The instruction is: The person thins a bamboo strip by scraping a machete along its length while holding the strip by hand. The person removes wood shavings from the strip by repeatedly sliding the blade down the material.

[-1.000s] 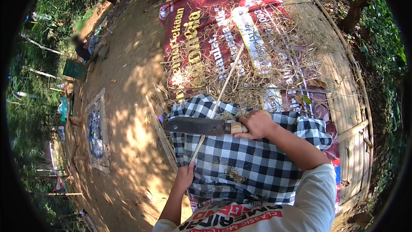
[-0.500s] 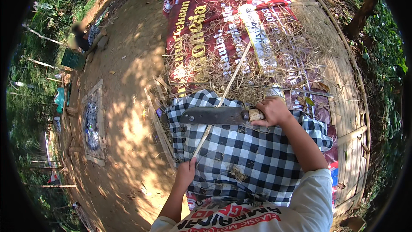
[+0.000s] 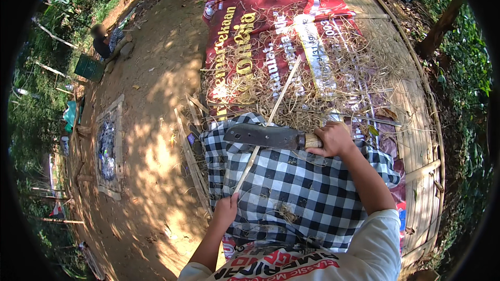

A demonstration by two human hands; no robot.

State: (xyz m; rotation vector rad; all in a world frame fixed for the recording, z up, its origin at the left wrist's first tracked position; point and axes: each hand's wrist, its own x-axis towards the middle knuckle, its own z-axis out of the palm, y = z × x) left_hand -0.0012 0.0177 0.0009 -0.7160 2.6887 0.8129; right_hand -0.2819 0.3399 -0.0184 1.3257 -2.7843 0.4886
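Note:
My right hand (image 3: 334, 139) is wrapped round the wooden handle of a machete (image 3: 265, 137), whose broad dark blade points left above my lap. Under the blade runs a long, thin bamboo strip (image 3: 285, 92), slanting from lower left to upper right. Its near end is gripped by my left hand (image 3: 226, 208), with the fingers closed. The blade crosses the strip near its middle; whether the edge touches it is hard to see. A black-and-white checked cloth (image 3: 291, 187) covers my lap beneath both.
Curly shavings (image 3: 359, 62) lie over a red printed banner (image 3: 224, 47) on a bamboo platform (image 3: 416, 125). Wooden slats (image 3: 190, 151) stand at its left edge. On the dirt ground lies a framed ash pit (image 3: 108, 148). A person (image 3: 102, 41) sits far left near a green container (image 3: 89, 67).
The machete has shifted slightly to the right and its blade has tilted a little. Both hands keep their holds. The whole view has moved slightly.

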